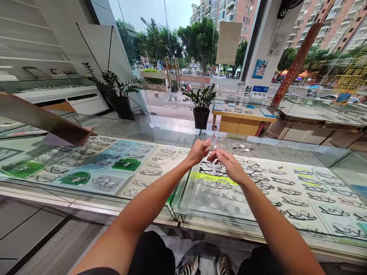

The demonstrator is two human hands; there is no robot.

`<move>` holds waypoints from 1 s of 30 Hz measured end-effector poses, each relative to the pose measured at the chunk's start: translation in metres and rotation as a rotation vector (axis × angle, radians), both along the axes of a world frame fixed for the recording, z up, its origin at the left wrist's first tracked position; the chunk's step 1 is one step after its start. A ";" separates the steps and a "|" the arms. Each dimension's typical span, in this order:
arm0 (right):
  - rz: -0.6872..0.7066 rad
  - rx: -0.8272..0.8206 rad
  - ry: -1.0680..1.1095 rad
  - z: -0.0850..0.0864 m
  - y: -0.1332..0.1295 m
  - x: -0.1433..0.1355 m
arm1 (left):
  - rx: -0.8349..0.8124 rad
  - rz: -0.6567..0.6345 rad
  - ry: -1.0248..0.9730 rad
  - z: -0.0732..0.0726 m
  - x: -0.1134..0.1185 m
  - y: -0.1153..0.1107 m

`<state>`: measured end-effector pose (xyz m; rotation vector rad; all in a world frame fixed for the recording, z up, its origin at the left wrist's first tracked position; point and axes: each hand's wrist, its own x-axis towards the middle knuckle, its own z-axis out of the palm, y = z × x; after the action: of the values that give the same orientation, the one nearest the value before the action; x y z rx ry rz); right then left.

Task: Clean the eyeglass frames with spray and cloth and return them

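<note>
Both hands are raised over the glass display counter, holding a thin pinkish pair of eyeglasses between them. My left hand is closed, thumb on top, at the left side of the frame. Fingers of my right hand pinch the frame lower down and to the right. One clear lens rim shows between the hands; the rest of the frame blends with the glass behind or is covered by fingers. Under the glass below lie rows of eyeglasses, some on a yellow-green strip.
A brown-edged panel, possibly a mirror, leans over the counter at left. Potted plants stand behind the counter, before the shop window. Farther right is a wooden display table with more eyeglasses. My shoes are on the floor below the counter.
</note>
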<state>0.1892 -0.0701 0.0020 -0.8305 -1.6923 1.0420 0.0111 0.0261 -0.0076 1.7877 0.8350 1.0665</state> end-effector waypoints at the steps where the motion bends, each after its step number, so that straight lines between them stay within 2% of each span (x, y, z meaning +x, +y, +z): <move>1: -0.006 -0.002 0.019 -0.001 0.001 0.000 | 0.005 0.000 0.001 0.001 0.000 -0.002; 4: -0.054 -0.023 0.133 -0.003 0.006 0.001 | 0.051 -0.017 0.055 0.006 -0.001 -0.010; 8: -0.114 -0.076 0.285 -0.007 0.011 0.002 | 0.158 -0.112 0.249 0.009 0.000 -0.019; 10: -0.115 -0.095 0.320 -0.008 0.013 0.002 | 0.190 -0.117 0.299 0.009 0.001 -0.021; 16: -0.106 -0.087 0.321 -0.009 0.013 0.001 | 0.197 -0.117 0.337 0.005 0.003 -0.021; 21: -0.133 -0.099 0.337 -0.007 0.012 0.002 | 0.160 -0.093 0.218 0.000 0.000 -0.010; 24: -0.150 -0.108 0.360 -0.004 0.012 0.004 | 0.130 0.042 0.124 -0.002 -0.012 0.010; 26: -0.170 -0.116 0.364 -0.002 0.011 0.005 | 0.131 0.237 0.113 -0.002 -0.026 0.028; 28: -0.182 -0.124 0.352 -0.001 0.011 0.006 | 0.103 0.469 0.193 -0.004 -0.044 0.049; 30: -0.185 -0.131 0.343 -0.001 0.011 0.007 | 0.080 0.590 0.225 -0.008 -0.062 0.069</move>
<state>0.1963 -0.0593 0.0010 -0.8221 -1.2468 1.1046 -0.0513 0.0946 -0.0151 1.7931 1.5403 1.2882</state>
